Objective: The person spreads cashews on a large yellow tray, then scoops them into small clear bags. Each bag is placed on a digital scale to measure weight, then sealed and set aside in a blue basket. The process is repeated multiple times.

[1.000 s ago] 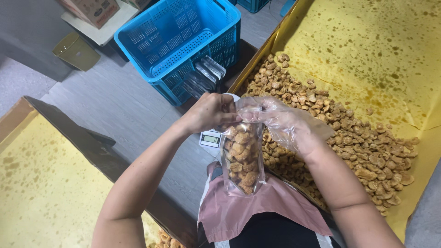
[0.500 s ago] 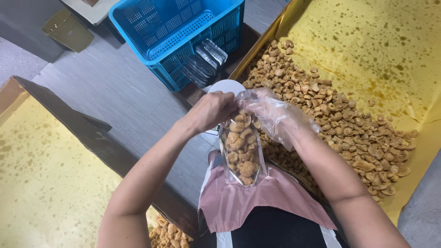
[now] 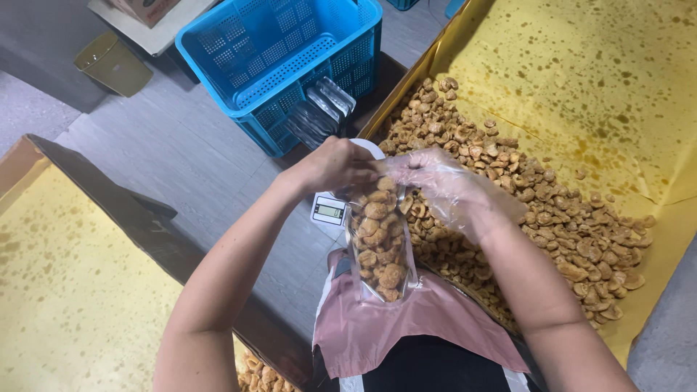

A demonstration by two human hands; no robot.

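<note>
while pinched shut — crinkly clear pouch bulges.

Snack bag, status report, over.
Left hand and gloved right hand pinch the top of the clear snack bag. Bag full, hanging above scale. Nothing obstructing.

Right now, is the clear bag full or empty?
Nearly full: brown snack pieces fill the clear bag almost up to the top, which both hands hold.
</note>
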